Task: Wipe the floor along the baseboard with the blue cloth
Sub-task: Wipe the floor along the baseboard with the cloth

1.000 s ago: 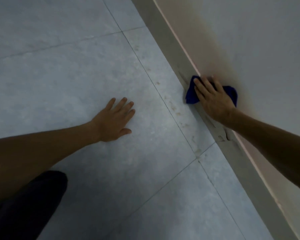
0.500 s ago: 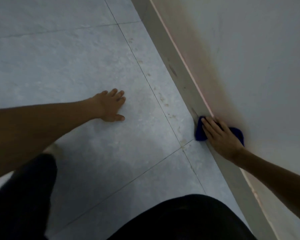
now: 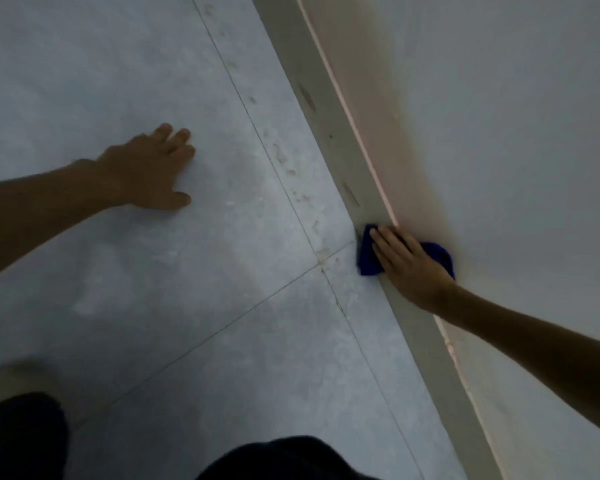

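Note:
The blue cloth [image 3: 368,258] is bunched against the grey baseboard [image 3: 323,98], which runs diagonally from top centre to bottom right. My right hand [image 3: 409,265] lies flat over the cloth with fingers together, pressing it onto the baseboard and covering its middle; blue shows on both sides of the hand. My left hand [image 3: 149,174] rests palm down on the grey tiled floor [image 3: 153,289], well to the left of the cloth, holding nothing.
Pale stains [image 3: 284,161] dot the tile strip beside the baseboard, above the cloth. A white wall [image 3: 499,133] rises to the right. My dark-clothed knees [image 3: 291,459] fill the bottom edge. Grout lines cross near the cloth.
My right hand slid the cloth along the baseboard toward me over the last second. My left hand stayed planted on the floor while my body shifted back.

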Motion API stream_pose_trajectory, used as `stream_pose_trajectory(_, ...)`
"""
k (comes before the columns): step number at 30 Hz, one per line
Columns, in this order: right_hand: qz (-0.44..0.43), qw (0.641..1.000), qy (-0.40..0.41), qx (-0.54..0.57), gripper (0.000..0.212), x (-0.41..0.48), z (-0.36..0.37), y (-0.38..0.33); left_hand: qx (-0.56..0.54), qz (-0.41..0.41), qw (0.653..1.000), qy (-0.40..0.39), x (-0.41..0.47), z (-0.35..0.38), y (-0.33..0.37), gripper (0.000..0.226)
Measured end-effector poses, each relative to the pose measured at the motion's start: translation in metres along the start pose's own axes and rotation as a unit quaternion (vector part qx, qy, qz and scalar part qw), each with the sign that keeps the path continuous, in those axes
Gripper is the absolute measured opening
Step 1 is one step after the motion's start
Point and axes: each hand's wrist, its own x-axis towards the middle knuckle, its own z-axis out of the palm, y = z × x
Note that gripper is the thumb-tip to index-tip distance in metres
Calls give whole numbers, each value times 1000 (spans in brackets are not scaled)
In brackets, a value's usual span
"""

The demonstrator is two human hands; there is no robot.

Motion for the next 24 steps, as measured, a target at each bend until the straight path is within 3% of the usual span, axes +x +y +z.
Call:
stream_pose_trajectory(4, -76, 995, -61, 11, 58, -59, 17, -19, 27, -10, 1000, 0, -2, 3, 6, 104)
stream_pose_trajectory(9, 26, 997, 58, 32, 66, 47, -25, 15, 9, -23, 1000, 20, -8, 5, 12, 103)
stream_pose_trajectory(13, 60, 997, 50, 19, 69, 91, -46, 30, -1, -33, 998, 47, -6, 7, 16, 100)
stream_pose_trajectory(19, -110, 992, -51, -16, 55, -37, 0, -4, -22, -35, 997, 65, -11, 11, 17, 99)
stream_pose_trajectory(24, -17, 999, 45, 7, 64, 55, -25, 21, -34, -37, 997, 65, -11, 14, 15, 100)
